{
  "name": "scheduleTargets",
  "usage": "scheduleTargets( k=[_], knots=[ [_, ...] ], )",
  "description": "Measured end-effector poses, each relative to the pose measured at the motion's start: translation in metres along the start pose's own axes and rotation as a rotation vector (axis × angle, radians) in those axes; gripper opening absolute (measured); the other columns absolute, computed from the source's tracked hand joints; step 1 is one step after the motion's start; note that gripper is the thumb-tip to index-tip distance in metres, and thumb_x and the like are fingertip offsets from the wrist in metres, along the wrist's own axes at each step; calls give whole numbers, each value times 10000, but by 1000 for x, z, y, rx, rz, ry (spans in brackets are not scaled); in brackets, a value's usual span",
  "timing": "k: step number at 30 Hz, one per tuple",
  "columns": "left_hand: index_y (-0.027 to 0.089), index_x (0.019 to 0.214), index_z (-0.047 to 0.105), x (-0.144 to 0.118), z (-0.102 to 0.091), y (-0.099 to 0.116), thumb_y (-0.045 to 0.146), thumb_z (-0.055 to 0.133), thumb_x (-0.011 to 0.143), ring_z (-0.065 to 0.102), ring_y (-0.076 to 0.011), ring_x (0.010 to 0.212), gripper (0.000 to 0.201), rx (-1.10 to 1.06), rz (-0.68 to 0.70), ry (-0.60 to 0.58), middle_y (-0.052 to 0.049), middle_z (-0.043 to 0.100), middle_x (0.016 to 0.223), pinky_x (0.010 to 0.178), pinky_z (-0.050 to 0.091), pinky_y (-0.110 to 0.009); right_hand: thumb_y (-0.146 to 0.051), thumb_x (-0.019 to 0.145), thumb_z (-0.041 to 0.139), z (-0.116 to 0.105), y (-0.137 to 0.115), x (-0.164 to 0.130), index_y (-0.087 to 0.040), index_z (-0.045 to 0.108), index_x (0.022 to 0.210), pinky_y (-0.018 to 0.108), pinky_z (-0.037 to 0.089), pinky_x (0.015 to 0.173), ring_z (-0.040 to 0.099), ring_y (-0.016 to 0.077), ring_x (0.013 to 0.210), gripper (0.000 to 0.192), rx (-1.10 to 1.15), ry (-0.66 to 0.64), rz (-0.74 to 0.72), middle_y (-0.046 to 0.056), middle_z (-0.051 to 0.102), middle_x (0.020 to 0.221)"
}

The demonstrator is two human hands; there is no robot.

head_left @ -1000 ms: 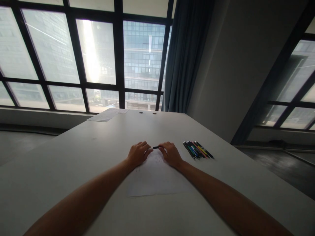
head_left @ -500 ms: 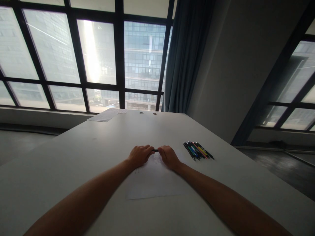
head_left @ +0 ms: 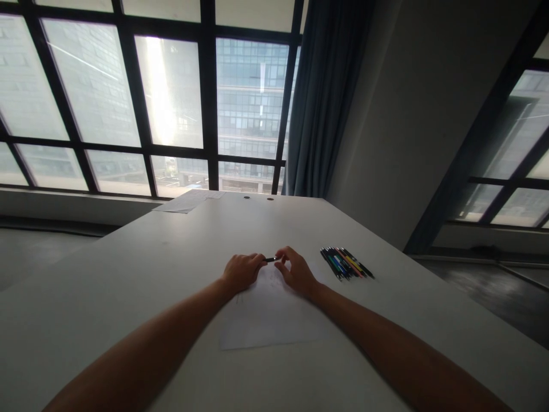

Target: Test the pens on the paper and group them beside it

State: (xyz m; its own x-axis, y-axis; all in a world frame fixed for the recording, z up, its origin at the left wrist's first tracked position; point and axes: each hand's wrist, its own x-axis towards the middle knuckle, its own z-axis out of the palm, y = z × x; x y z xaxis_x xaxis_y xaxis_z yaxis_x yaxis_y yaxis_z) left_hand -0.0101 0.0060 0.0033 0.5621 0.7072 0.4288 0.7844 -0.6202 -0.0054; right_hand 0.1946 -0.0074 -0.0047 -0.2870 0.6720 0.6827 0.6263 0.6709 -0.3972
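A dark pen [head_left: 270,260] lies crosswise between my hands, above the far part of a white sheet of paper [head_left: 270,326]. My left hand [head_left: 241,271] is closed round the pen's left end, which its fingers hide. My right hand [head_left: 297,273] is at the pen's right end, thumb and forefinger parted around the tip; whether they touch it is hard to see. Faint marks show on the paper between the hands and beside the left wrist.
Several pens and pencils [head_left: 346,263] lie side by side on the white table [head_left: 171,320], right of my right hand. More papers [head_left: 182,201] lie at the far left corner. Two dark round spots [head_left: 270,199] mark the far edge; a curtain [head_left: 313,114] hangs behind.
My right thumb and forefinger have parted, and more of the pen's right end shows. My left hand keeps its hold, almost unmoved.
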Motion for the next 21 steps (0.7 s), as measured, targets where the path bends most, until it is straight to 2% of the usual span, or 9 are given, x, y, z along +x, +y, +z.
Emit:
scheduleTargets(
  k=[2, 5, 8, 11, 15, 18, 21],
  knots=[
    [235, 1068, 602, 0, 0, 0, 413, 315, 997, 676, -198, 785, 345, -8, 0, 3, -38, 710, 982, 650, 464, -283, -430, 908, 521, 0, -1, 0, -183, 576, 993, 312, 454, 720, 586, 169, 718, 267, 40, -23, 18, 58, 651, 883],
    [234, 1057, 610, -1, 0, 1, 408, 321, 995, 673, -199, 776, 343, -9, 4, -7, -41, 710, 975, 656, 463, -288, -373, 933, 475, 0, -2, 0, -188, 593, 923, 313, 460, 708, 579, 165, 685, 220, 56, -68, 62, 42, 650, 803],
    [235, 1052, 612, -1, -1, 1, 396, 335, 991, 673, -200, 781, 327, -20, 1, -12, -39, 710, 979, 661, 460, -286, -353, 871, 583, 0, -3, 0, -180, 593, 984, 307, 471, 716, 587, 165, 723, 207, 94, -45, 66, 56, 662, 882],
    [236, 1043, 614, -1, -2, 1, 393, 339, 991, 670, -197, 782, 322, -29, -8, -16, -42, 708, 972, 669, 461, -284, -326, 900, 530, 0, -2, 1, -176, 612, 893, 298, 467, 694, 584, 159, 697, 171, 107, -52, 102, 47, 661, 806],
    [233, 1047, 617, -1, -3, 2, 387, 339, 991, 668, -198, 772, 323, -35, -20, -17, -49, 706, 957, 668, 465, -288, -315, 854, 591, 0, -1, 1, -175, 604, 976, 299, 469, 695, 588, 160, 715, 186, 136, -15, 87, 58, 666, 896],
    [231, 1037, 620, -1, -2, 2, 392, 333, 992, 671, -202, 772, 333, -25, -18, -23, -52, 707, 950, 664, 464, -292, -301, 881, 536, 0, -2, 2, -173, 616, 875, 299, 464, 687, 584, 159, 690, 151, 135, -30, 115, 42, 657, 803],
    [230, 1029, 615, -1, -2, 1, 393, 330, 994, 674, -202, 771, 331, -20, -27, -23, -44, 711, 945, 652, 457, -286, -270, 831, 593, -1, -4, 3, -168, 613, 931, 294, 471, 692, 591, 154, 705, 145, 157, -16, 113, 45, 664, 862]
  ],
)
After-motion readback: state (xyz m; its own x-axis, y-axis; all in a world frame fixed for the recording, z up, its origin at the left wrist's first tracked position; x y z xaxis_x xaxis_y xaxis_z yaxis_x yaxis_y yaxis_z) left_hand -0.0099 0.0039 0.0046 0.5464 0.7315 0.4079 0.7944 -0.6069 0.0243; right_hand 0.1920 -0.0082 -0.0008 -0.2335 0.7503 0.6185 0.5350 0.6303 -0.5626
